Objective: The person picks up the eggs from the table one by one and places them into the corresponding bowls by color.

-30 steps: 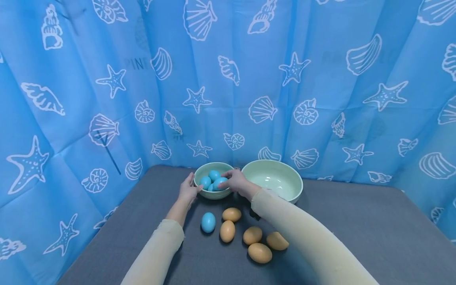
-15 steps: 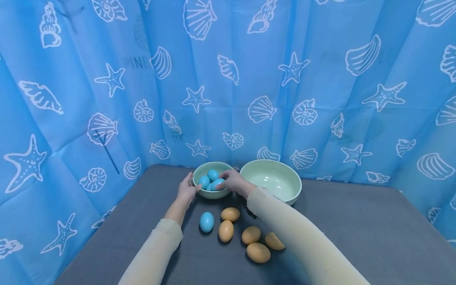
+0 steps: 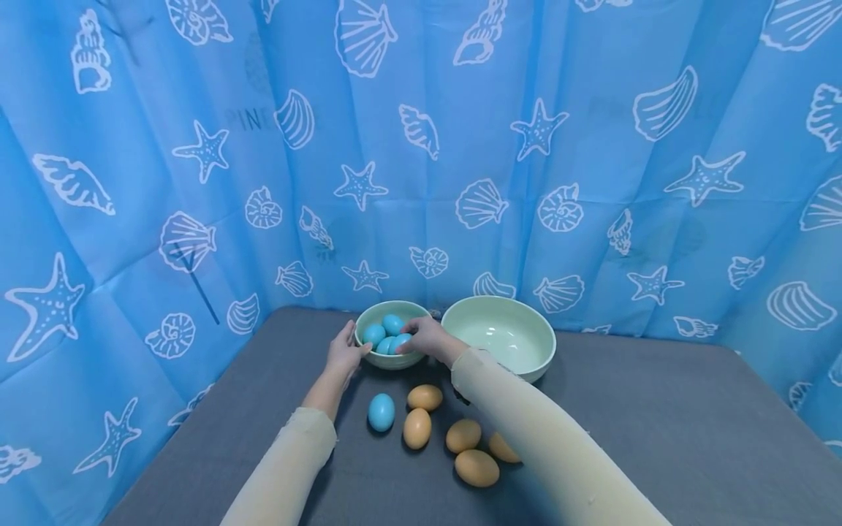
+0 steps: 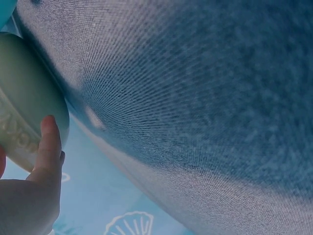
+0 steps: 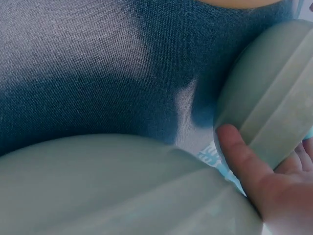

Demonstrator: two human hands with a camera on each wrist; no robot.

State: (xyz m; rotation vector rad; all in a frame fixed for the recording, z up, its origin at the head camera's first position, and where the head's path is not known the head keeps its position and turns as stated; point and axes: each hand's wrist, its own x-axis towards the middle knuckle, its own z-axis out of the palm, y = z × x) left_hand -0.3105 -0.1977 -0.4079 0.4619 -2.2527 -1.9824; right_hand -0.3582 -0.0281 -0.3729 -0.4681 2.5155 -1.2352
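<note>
My left hand (image 3: 343, 352) grips the left side of a small pale green bowl (image 3: 392, 361), thumb at the rim and fingers along the outside. In the left wrist view, one finger (image 4: 49, 142) lies against the outer wall of the bowl (image 4: 29, 83). Several blue eggs (image 3: 392, 324) lie in this bowl. From the right, my right hand (image 3: 427, 337) reaches over the rim, its thumb and fingers about a blue egg (image 3: 399, 342) low among the others. The right wrist view shows one finger (image 5: 239, 154) outside the small bowl (image 5: 274, 88).
A larger pale green bowl (image 3: 546, 354) stands close by on the right. On the grey cloth (image 3: 658, 424) in front lie one blue egg (image 3: 381, 413) and several brown eggs (image 3: 476, 467), one partly behind the right sleeve (image 3: 546, 446). A blue shell-patterned curtain (image 3: 460, 146) hangs behind.
My right hand has lowered the blue egg slightly down and left into the small bowl, among the other eggs. The left hand stays on the bowl.
</note>
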